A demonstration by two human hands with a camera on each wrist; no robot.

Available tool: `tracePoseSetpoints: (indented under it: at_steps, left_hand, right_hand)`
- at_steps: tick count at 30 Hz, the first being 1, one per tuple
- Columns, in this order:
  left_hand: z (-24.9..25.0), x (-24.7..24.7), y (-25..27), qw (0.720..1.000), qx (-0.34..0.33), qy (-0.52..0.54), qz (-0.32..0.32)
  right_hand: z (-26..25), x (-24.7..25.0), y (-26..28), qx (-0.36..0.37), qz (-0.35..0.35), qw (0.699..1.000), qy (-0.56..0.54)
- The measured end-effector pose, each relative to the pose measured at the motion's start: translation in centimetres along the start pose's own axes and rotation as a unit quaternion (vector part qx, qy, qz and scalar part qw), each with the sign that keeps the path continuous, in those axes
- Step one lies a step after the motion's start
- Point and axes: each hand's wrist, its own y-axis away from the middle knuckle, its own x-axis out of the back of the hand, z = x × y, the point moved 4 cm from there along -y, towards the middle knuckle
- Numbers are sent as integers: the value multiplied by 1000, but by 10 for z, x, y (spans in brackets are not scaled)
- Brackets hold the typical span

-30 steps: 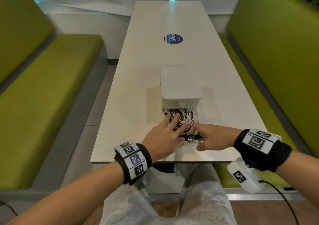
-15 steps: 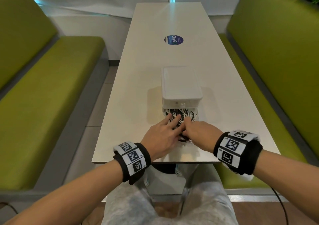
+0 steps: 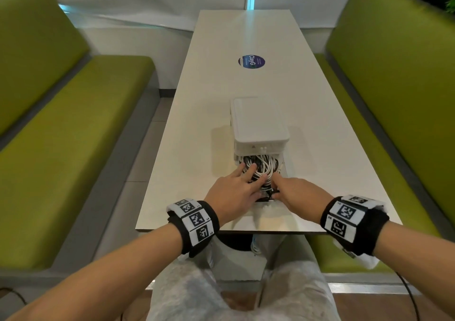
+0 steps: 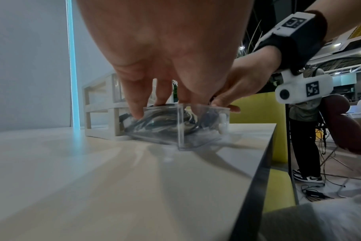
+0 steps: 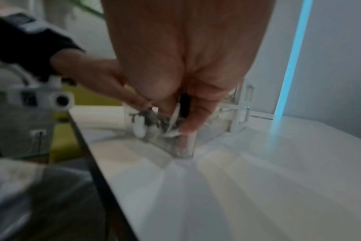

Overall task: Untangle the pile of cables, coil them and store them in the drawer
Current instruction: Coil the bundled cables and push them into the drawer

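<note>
A clear plastic drawer (image 3: 283, 171) stands pulled out of the white drawer unit (image 3: 258, 124) near the table's front edge. It is filled with white and black cables (image 3: 264, 167). My left hand (image 3: 235, 189) lies flat on the cables with its fingers (image 4: 134, 101) spread and pressing down. My right hand (image 3: 296, 192) is at the drawer's front right corner, its fingers (image 5: 193, 117) poking down among the cable ends and its thumb by the front rim. In the left wrist view the cables (image 4: 159, 124) show through the drawer wall (image 4: 198, 130). The right wrist view is blurred.
The long white table (image 3: 197, 128) carries a round blue sticker (image 3: 251, 61) further back. Green benches (image 3: 73, 128) run along both sides. The table's front edge (image 3: 221, 231) is just behind my hands, my knees below it. A person stands beyond the table in the left wrist view.
My right hand has turned palm down and moved from the drawer's front wall onto the cables at the front right. My left hand has stayed pressed on the pile.
</note>
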Motion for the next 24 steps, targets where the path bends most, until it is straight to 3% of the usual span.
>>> tracePoseSetpoints:
  at_steps: [6, 8, 11, 14, 18, 24]
  left_hand:
    - [5, 3, -4, 999, -29, -31, 34]
    - [6, 3, -2, 998, -44, -16, 44]
    - [9, 2, -4, 993, -80, -44, 77]
    - [5, -5, -8, 998, -62, 8, 8]
    - [2, 0, -7, 997, -72, 17, 10]
    - [-5, -8, -7, 997, -60, 57, 9]
  right_hand:
    - [1, 2, 15, 74, 147, 979, 120]
    - [3, 5, 14, 44, 143, 984, 92]
    - [11, 2, 9, -3, 71, 997, 1]
    - [14, 6, 8, -14, 73, 990, -120]
    - [11, 5, 9, -35, 61, 969, -238]
    - [6, 1, -2, 13, 83, 988, -127]
